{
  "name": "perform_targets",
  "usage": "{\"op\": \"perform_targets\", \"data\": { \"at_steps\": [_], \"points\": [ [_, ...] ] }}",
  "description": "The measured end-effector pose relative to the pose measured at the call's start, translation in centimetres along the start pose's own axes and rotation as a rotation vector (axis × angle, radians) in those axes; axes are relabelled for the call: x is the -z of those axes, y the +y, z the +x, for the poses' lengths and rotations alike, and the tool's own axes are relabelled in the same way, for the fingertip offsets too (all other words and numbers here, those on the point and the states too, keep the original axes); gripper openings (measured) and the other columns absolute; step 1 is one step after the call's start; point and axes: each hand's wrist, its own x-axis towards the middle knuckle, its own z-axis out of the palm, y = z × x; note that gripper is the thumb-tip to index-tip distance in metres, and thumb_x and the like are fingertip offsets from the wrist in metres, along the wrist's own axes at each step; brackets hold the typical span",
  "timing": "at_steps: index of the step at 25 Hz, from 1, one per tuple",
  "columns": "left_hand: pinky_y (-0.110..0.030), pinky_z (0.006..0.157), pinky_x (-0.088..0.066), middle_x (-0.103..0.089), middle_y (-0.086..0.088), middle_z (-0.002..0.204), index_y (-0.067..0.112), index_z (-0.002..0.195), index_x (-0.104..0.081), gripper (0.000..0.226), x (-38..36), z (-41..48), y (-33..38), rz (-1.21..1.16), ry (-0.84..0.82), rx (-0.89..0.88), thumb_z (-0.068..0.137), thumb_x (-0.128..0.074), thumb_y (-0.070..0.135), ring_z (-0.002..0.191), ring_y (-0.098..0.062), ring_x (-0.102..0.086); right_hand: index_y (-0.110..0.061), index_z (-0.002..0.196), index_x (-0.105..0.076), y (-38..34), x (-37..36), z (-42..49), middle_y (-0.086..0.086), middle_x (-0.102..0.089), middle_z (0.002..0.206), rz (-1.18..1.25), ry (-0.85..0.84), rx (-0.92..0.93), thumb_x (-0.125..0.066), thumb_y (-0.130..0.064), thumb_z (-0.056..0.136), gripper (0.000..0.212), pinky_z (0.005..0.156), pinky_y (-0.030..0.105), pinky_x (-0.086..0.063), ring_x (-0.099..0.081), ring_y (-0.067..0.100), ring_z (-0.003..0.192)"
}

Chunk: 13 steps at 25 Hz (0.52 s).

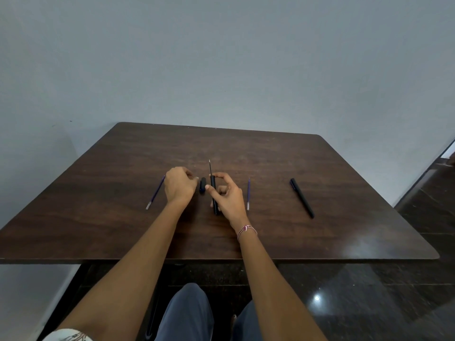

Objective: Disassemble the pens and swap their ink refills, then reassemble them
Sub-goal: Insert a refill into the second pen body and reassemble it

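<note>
My right hand [227, 195] grips a black pen barrel [213, 193] that points away from me, with a thin refill tip [210, 167] sticking out of its far end. A small black pen cap [202, 185] lies on the table just left of the barrel. My left hand [180, 185] hovers beside the cap with curled fingers; I cannot tell whether it holds anything. A loose purple refill [155, 193] lies to the left of that hand, and another purple refill [248, 194] lies right of my right hand. A whole black pen [301, 198] lies further right.
The dark wooden table [123, 230] stands against a grey wall. Its front edge is near my knees, and a dark glossy floor shows at the right.
</note>
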Motion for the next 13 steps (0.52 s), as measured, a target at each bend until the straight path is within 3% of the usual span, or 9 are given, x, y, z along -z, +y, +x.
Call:
{"op": "perform_targets", "data": {
  "at_steps": [4,8,11,13],
  "points": [
    [-0.021,0.078,-0.045,-0.071,-0.007,0.102,0.009,0.099,-0.073,0.016,0.3,0.6,0.5,-0.155,0.080,-0.103,0.085,-0.069,0.016,0.093,-0.018,-0.066,-0.054,0.099,-0.049,0.1,0.0,0.1,0.015,-0.066,0.065,0.017,0.014,-0.002,-0.067,-0.031,0.087,0.032,0.057,0.021,-0.051,-0.062,0.004,0.051],
    [-0.026,0.073,-0.055,-0.073,-0.002,0.084,0.012,0.091,-0.072,0.011,-0.5,0.0,1.1,-0.667,-0.089,0.134,0.082,-0.072,0.019,0.081,-0.016,-0.070,-0.053,0.100,-0.052,0.2,0.0,0.1,0.005,-0.068,0.061,0.035,0.012,0.010,-0.070,-0.032,0.084,0.032,0.053,0.013,-0.046,-0.057,0.000,0.045],
    [-0.016,0.059,-0.051,-0.071,0.004,0.076,0.016,0.085,-0.070,0.003,-1.1,-0.8,1.3,-0.831,-0.134,0.188,0.083,-0.072,0.019,0.071,-0.008,-0.068,-0.051,0.103,-0.052,0.4,0.0,0.2,0.002,-0.069,0.061,0.018,0.005,0.010,-0.072,-0.032,0.083,0.034,0.058,0.017,-0.051,-0.063,0.005,0.051],
    [-0.014,0.058,-0.050,-0.071,0.004,0.079,0.019,0.085,-0.070,0.001,-1.2,-0.9,1.4,-0.881,-0.142,0.179,0.084,-0.070,0.017,0.073,-0.005,-0.067,-0.049,0.106,-0.052,0.6,0.0,0.3,0.002,-0.069,0.061,0.014,0.003,0.010,-0.072,-0.031,0.082,0.036,0.059,0.018,-0.051,-0.063,0.005,0.053]
  ]
}}
